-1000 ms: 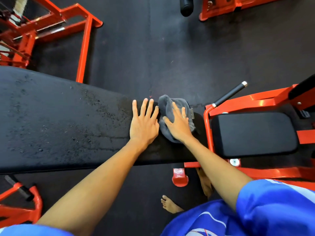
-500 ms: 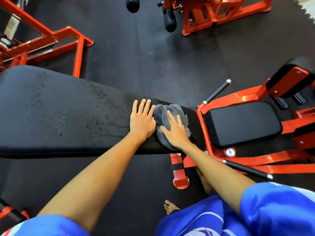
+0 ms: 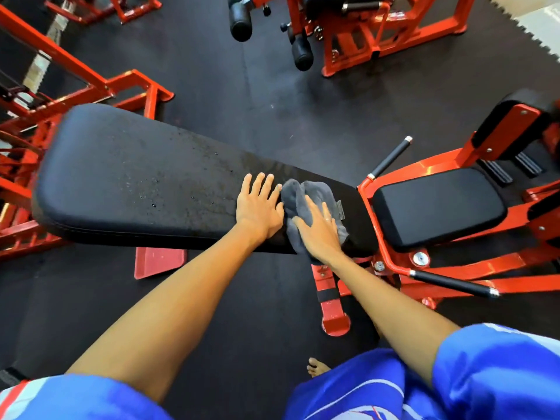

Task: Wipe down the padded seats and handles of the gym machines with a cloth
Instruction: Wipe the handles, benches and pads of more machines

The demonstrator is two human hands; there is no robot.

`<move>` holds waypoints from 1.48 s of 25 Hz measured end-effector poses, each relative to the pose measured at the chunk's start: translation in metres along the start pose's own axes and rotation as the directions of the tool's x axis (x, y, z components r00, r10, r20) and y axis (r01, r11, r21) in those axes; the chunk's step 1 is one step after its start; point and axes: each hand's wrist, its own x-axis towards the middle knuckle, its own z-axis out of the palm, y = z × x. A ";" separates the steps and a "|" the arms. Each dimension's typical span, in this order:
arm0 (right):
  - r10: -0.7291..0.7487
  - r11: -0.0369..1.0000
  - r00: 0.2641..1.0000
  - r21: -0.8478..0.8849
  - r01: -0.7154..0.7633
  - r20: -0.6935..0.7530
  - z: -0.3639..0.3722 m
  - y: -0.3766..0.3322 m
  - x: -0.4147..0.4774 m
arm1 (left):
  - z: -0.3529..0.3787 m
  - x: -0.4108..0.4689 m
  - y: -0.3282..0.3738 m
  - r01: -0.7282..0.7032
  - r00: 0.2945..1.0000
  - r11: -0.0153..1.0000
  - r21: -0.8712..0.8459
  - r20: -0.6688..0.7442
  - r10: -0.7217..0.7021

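Observation:
A long black padded bench back point(image 3: 136, 177) with wet specks stretches across the middle. A grey cloth point(image 3: 306, 195) lies bunched on its right end. My right hand point(image 3: 319, 231) presses flat on the cloth with straight fingers. My left hand point(image 3: 257, 204) rests flat on the pad just left of the cloth, fingers spread. To the right sits a smaller black seat pad point(image 3: 436, 207) on a red frame. Two black handles flank it, a far handle point(image 3: 391, 157) and a near handle point(image 3: 451, 283).
Red machine frames stand at the left point(image 3: 75, 95) and at the top point(image 3: 378, 34), the latter with black roller pads point(image 3: 301, 53). Dark rubber flooring point(image 3: 272, 101) surrounds the bench. My bare foot point(image 3: 316, 366) stands below the bench's red base foot point(image 3: 335, 322).
The view has pulled back and tilted, showing more of the bench and the far machines. The right hand with the cloth has slid slightly toward me; the left hand stays beside it.

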 end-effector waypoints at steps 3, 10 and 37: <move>0.185 0.981 0.977 -0.037 -0.190 -0.107 -0.008 0.029 -0.009 | -0.003 -0.010 -0.007 -0.024 1.000 1.000 0.014 0.014 0.024; 0.131 0.989 0.942 0.104 -0.103 -0.308 0.042 -0.044 -0.036 | -0.009 -0.028 -0.039 -0.048 0.999 0.996 0.079 0.019 0.046; 0.152 0.988 0.980 0.009 -0.153 -0.130 0.016 -0.040 0.005 | -0.006 -0.028 -0.046 -0.021 0.998 0.997 0.075 -0.062 0.026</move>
